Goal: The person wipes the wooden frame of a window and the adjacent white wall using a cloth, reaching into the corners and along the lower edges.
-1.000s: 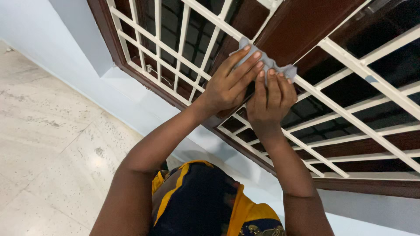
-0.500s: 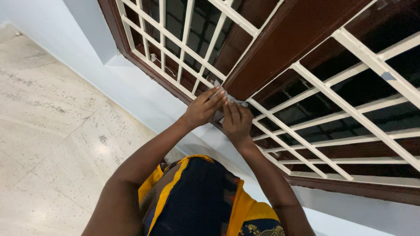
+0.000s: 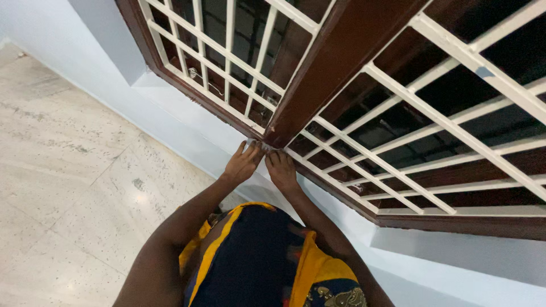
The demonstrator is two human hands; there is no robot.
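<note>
My left hand (image 3: 243, 163) and my right hand (image 3: 281, 169) press side by side against the foot of the dark brown wooden window post (image 3: 327, 62), where it meets the sill. A small grey cloth (image 3: 263, 146) is held under the fingertips of both hands; only a sliver of it shows between them. White metal grille bars (image 3: 392, 91) run across the window on both sides of the post.
A pale blue wall and ledge (image 3: 187, 122) run below the brown window frame (image 3: 455, 224). A speckled stone floor (image 3: 74, 170) lies to the left. A small metal latch (image 3: 196, 74) hangs on the left grille. My blue and yellow garment (image 3: 256, 256) fills the bottom.
Both hands have slid the cloth down the brown post, from high up near the grille crossing to its base at the sill.
</note>
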